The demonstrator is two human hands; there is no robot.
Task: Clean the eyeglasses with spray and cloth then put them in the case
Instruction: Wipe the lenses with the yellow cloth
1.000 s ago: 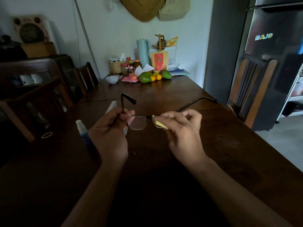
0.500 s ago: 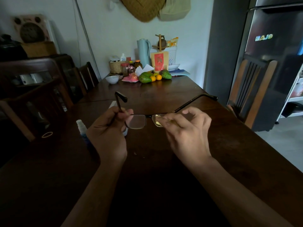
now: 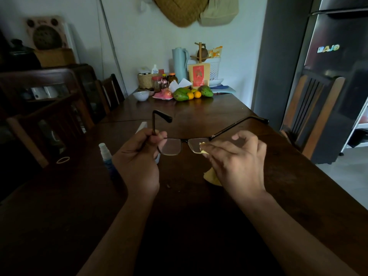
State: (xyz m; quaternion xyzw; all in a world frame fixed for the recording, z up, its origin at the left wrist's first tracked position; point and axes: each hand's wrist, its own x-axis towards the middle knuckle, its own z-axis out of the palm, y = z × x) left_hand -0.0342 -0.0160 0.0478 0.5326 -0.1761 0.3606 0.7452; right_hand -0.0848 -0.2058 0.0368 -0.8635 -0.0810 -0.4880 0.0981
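Note:
Dark-framed eyeglasses (image 3: pixel 175 145) hang above the wooden table (image 3: pixel 199 116) with both temple arms unfolded. My left hand (image 3: pixel 139 158) grips the left temple near the hinge. My right hand (image 3: pixel 237 158) pinches a yellow cloth (image 3: pixel 212 176) against the right lens; most of the cloth hangs below my palm. A small blue spray bottle (image 3: pixel 106 156) with a white cap stands left of my left hand. A white case (image 3: pixel 141 126) lies behind my left hand, mostly hidden.
Fruit (image 3: pixel 191 94), a white bowl (image 3: pixel 141 95), jars and a pale blue jug (image 3: pixel 180 64) crowd the table's far end. Wooden chairs (image 3: pixel 49 120) line the left side, another chair (image 3: pixel 312 108) and a fridge (image 3: pixel 338 66) stand right. A rubber band (image 3: pixel 63 159) lies left.
The glasses have shifted and tilted so the lenses face me more fully. My right hand has slid toward the outer edge of the right lens, and more of the cloth hangs below it.

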